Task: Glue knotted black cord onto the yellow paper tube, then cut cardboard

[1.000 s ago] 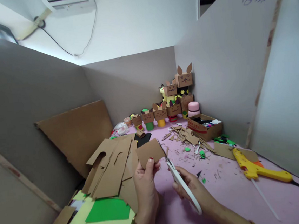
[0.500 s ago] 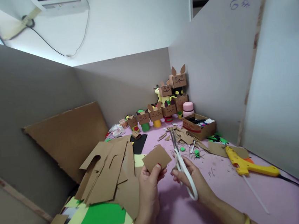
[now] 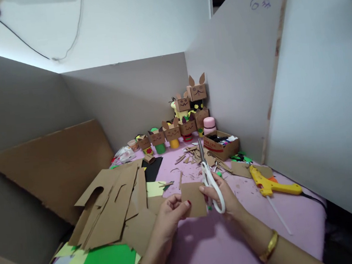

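Observation:
A small, roughly square piece of brown cardboard (image 3: 194,200) is held up above the pink tabletop. My left hand (image 3: 171,213) pinches its left edge, thumb on the near face. White-handled scissors (image 3: 210,182) rest in my right hand (image 3: 224,196), blades pointing up and away, looking nearly closed. The thumb of that hand also touches the upper right corner of the cardboard piece. Fingers behind the cardboard and the scissor handles are partly hidden.
Cardboard sheets (image 3: 115,212) and green paper (image 3: 104,261) lie to the left. Scraps (image 3: 193,155) litter the table before a box of supplies (image 3: 222,146). A yellow glue gun (image 3: 271,187) lies right. Cardboard animal figures (image 3: 172,132) stand at the back.
The cardboard piece has turned upright and moved slightly right and down in view. My right hand has come to its edge, thumb touching it. The view has shifted right.

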The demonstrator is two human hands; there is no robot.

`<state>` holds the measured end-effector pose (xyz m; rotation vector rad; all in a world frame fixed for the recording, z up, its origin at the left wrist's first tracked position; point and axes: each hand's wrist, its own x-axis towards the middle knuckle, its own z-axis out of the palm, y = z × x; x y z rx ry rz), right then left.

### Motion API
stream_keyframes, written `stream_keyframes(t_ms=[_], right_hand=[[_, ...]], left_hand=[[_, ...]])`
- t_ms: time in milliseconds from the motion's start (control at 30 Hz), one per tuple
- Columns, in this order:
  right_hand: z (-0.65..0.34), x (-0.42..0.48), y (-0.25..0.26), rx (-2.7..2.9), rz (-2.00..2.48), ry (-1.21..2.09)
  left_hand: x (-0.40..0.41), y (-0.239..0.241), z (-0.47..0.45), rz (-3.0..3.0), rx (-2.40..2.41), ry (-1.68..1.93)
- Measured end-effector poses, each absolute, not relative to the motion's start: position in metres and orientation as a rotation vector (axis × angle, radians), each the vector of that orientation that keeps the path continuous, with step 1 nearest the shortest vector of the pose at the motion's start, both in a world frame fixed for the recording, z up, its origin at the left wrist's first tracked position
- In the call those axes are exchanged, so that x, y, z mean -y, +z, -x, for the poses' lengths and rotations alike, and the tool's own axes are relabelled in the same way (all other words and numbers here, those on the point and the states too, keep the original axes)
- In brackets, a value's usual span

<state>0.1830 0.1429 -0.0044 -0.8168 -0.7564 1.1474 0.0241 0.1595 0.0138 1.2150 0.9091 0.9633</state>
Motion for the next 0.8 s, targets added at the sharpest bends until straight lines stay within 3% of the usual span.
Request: stream_keyframes(t_ms=[300,800], right_hand=[[-0.18,-0.142,-0.009,0.761,0.808,1.235],[-0.177,-0.137,-0.004,0.912,0.726,1.282]], left_hand=[[-0.161,0.009,-0.021,-1.406,-0.867,1.436],[-0.156,0.009,-0.014,-1.986,-0.959,1.447]])
